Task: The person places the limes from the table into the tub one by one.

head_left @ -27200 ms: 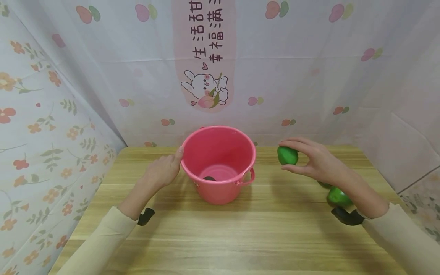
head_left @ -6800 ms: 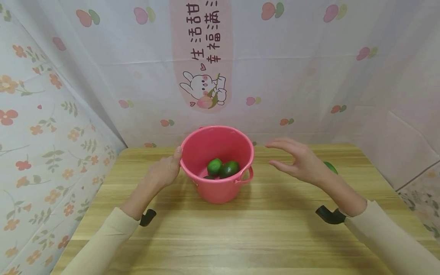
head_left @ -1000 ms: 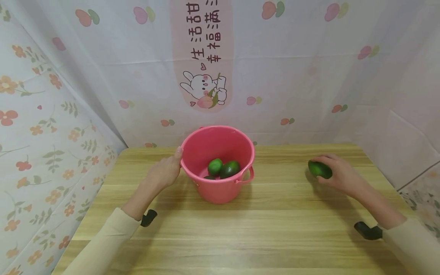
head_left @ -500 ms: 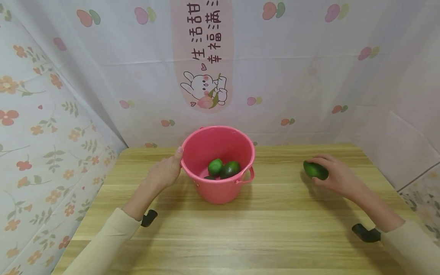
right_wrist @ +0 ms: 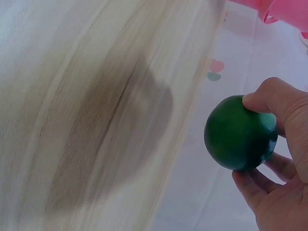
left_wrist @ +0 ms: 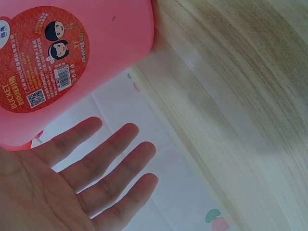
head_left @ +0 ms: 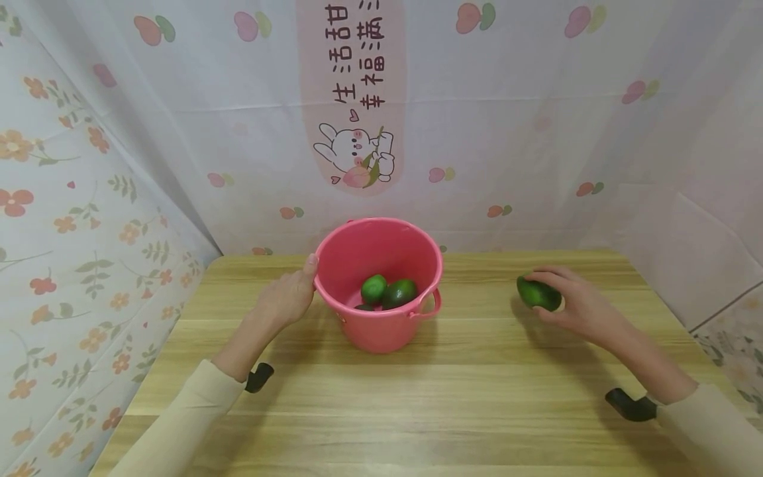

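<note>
A pink bucket (head_left: 381,331) stands upright on the table, with my left hand (head_left: 285,296) at its left side. The thumb rests at the rim, while the other fingers (left_wrist: 115,168) spread fairly straight beside the bucket wall in the left wrist view. My right hand (head_left: 581,301) holds a smooth green avocado (head_left: 538,294) between thumb and fingertips, over the right part of the table. Inside the bucket lie a lighter green lime-like fruit (head_left: 373,289), a dark green avocado (head_left: 400,293) and a dark thing (head_left: 365,307) mostly hidden by the front rim.
The wooden table (head_left: 453,411) ends at a white printed curtain (head_left: 512,132) behind, with a floral cloth (head_left: 77,265) at the left. A pink handle loop (head_left: 430,306) sticks out from the bucket's right side. Black wrist mounts (head_left: 632,404) hang under both wrists.
My right hand has carried the avocado a little left over the last second. Since the oldest frame, two green fruits have come into the bucket. My left hand has stayed at the rim.
</note>
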A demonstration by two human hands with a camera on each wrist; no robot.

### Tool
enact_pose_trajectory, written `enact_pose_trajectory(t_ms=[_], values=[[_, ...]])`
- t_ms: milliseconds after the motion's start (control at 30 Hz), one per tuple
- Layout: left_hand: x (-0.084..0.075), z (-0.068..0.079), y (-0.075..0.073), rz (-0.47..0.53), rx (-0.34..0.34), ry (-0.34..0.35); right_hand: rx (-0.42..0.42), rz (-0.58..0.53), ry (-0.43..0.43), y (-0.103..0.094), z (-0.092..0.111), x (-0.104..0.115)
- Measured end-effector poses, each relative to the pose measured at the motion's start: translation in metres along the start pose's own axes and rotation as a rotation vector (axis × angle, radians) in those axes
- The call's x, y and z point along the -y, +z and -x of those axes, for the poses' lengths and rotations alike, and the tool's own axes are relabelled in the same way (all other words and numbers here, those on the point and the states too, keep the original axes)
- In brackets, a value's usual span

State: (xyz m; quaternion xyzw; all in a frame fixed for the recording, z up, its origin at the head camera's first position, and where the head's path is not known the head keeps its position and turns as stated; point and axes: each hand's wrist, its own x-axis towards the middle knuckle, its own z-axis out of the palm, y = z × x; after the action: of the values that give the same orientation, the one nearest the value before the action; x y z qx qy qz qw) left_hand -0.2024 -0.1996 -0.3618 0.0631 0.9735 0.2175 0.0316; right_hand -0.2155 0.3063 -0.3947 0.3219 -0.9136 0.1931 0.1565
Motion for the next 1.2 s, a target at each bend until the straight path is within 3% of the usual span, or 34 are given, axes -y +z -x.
enact_pose_trajectory(t_ms=[233,800,1200], values=[[-0.001,-0.001,0.0,0.031,0.003,-0.006,0.0,-0.001,-0.007,0.0,-0.003,0.007],[0.001,0.0,-0.001,-0.027,0.003,0.016,-0.046,-0.031,-0.077,0.005,-0.012,0.02],[0.001,0.0,0.0,-0.016,-0.008,0.027,-0.05,-0.053,-0.11,0.008,-0.018,0.03]])
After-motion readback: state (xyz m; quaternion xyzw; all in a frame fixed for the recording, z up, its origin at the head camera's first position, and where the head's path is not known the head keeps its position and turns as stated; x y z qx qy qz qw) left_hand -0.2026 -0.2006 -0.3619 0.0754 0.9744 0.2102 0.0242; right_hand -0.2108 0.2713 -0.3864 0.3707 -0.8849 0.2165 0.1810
